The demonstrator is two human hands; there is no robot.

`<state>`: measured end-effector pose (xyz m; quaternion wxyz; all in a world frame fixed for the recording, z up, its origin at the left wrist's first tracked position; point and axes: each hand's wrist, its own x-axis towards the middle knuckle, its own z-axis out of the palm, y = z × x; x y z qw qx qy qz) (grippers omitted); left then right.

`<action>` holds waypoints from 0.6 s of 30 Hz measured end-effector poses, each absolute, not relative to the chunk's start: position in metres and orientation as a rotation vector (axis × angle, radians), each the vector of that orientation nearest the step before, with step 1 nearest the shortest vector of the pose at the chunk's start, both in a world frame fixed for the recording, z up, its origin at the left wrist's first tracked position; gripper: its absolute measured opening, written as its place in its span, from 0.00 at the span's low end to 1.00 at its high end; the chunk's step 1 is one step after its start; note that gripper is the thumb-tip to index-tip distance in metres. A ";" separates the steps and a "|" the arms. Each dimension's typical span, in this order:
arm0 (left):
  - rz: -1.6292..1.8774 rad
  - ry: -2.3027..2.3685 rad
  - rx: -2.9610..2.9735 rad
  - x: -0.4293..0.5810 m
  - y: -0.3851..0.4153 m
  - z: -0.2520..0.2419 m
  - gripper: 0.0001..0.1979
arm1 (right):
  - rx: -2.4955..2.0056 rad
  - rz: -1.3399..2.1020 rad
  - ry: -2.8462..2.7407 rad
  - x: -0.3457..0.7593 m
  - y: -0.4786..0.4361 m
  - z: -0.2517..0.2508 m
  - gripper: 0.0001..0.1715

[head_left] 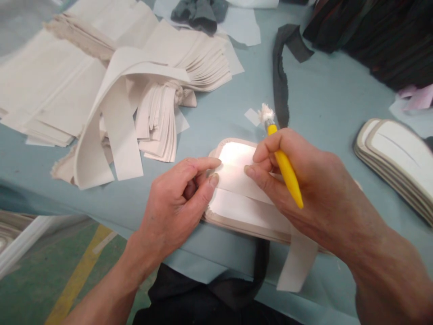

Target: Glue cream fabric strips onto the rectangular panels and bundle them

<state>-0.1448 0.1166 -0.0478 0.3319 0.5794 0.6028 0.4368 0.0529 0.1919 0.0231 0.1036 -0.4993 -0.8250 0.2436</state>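
Observation:
A yellow-handled brush (287,174) with a frayed pale tip is tucked in my right hand (297,176), bristles pointing up and away. The thumb and forefinger of that hand also touch a white strip (238,180) laid across a pale rounded panel (233,144). At the strip's left end, the thumb and forefinger of my left hand (179,198) close on its edge. The panel lies on a stack near the table's front edge. A loose white tail (297,266) hangs below my right wrist; its link to the strip is hidden.
Piles of cream sheets (77,90) and cut strips (158,122) cover the left side of the table (216,108). A dark fabric band (280,76) lies behind the brush. Stacked rounded panels (399,153) sit at right, below a dark heap (379,40).

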 end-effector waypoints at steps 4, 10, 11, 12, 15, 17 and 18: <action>1.086 1.533 1.538 -0.146 0.121 -0.047 0.09 | -1.481 0.707 -2.429 0.053 0.193 0.021 0.03; 1.010 1.530 1.530 -0.149 0.120 -0.044 0.10 | -1.436 0.679 -2.448 0.055 0.195 0.020 0.04; 0.998 1.533 1.531 -0.149 0.121 -0.043 0.11 | -1.435 0.675 -2.446 0.055 0.195 0.020 0.04; 0.994 1.538 1.535 -0.149 0.121 -0.042 0.11 | -1.438 0.670 -2.441 0.055 0.195 0.020 0.05; 0.991 1.550 1.535 -0.147 0.124 -0.040 0.10 | -1.457 0.676 -2.427 0.054 0.194 0.019 0.05; 0.990 1.564 1.519 -0.146 0.125 -0.040 0.08 | -1.469 0.687 -2.427 0.053 0.193 0.018 0.05; 0.986 1.575 1.510 -0.145 0.126 -0.039 0.08 | -1.475 0.692 -2.433 0.053 0.193 0.018 0.05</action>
